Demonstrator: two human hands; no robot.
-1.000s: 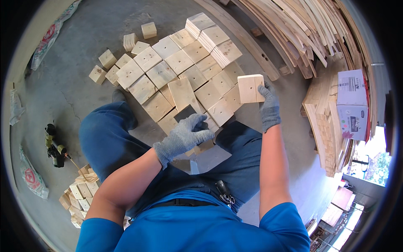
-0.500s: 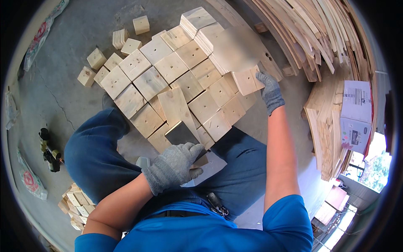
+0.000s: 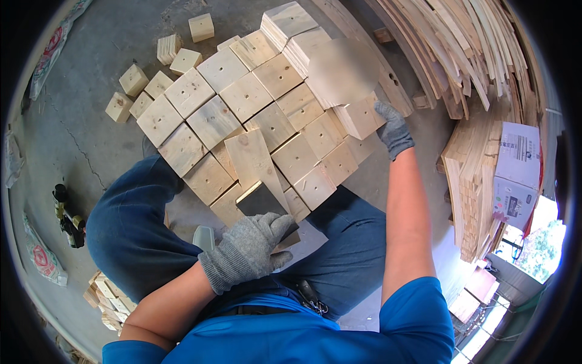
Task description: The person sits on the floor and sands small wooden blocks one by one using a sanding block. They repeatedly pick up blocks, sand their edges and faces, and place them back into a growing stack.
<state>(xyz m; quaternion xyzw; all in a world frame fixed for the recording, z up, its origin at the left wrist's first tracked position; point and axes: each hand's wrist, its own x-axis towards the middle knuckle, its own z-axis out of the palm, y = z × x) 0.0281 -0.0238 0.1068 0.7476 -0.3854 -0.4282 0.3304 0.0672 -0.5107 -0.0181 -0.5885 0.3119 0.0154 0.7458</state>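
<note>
My left hand [image 3: 245, 250], in a grey knitted glove, grips a flat block with a dark face [image 3: 262, 201] and a pale wooden edge, in front of my lap. The block overlaps the near end of a longer wooden board [image 3: 250, 151], which lies on rows of squarish wooden blocks [image 3: 245, 97], many with a small hole or knot in the top. My right hand [image 3: 395, 130], gloved too, is at the right of the rows, its fingers closed against the side of a wooden block [image 3: 359, 116]. Its fingertips are partly hidden.
Taller stacked wood [image 3: 290, 25] rises at the far right of the rows, partly blurred. Loose blocks [image 3: 133, 80] lie on the floor to the left. Long planks [image 3: 448, 48] and a cardboard box [image 3: 516, 170] on stacked wood stand right. A dark power tool [image 3: 70, 218] lies left.
The view has shifted slightly. The seam across the top of the block at my right hand no longer shows. My left hand still grips the dark-faced block, in nearly the same place.
</note>
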